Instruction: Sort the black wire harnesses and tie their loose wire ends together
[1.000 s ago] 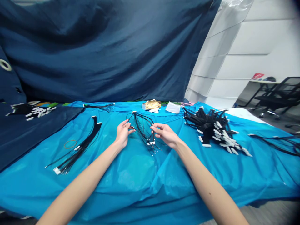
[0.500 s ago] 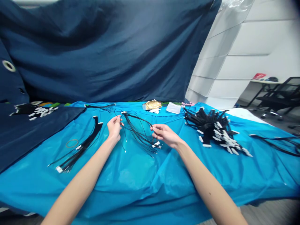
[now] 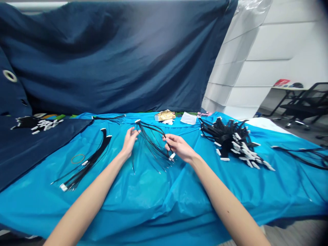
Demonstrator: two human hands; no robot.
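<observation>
Holding a bundle of black wires (image 3: 152, 142) over the middle of the blue sheet (image 3: 143, 201), between the two hands, with a white connector (image 3: 137, 121) at its far end and a white plug (image 3: 172, 156) at its near right end, just below the right fingers. Pinching a dark strand of the bundle in the right hand (image 3: 180, 147), thumb and fingertips drawn together. Bringing the left hand (image 3: 129, 141) to the strands just under the white connector, fingers in a narrow curl; unable to tell about any grip on a wire there. Showing thin loose ends fanned toward the near side.

Having, to the left, a second bundle (image 3: 99, 152) with white plugs, and a rubber band (image 3: 84, 157) just beside it. Showing, to the right, a big heap of wires (image 3: 225, 135) with many white ends, and farther right more loose wires (image 3: 299, 155). Having, toward the back, a gold packet (image 3: 165, 115) next to a white packet (image 3: 189, 118), in front of a dark blue curtain (image 3: 115, 61).
</observation>
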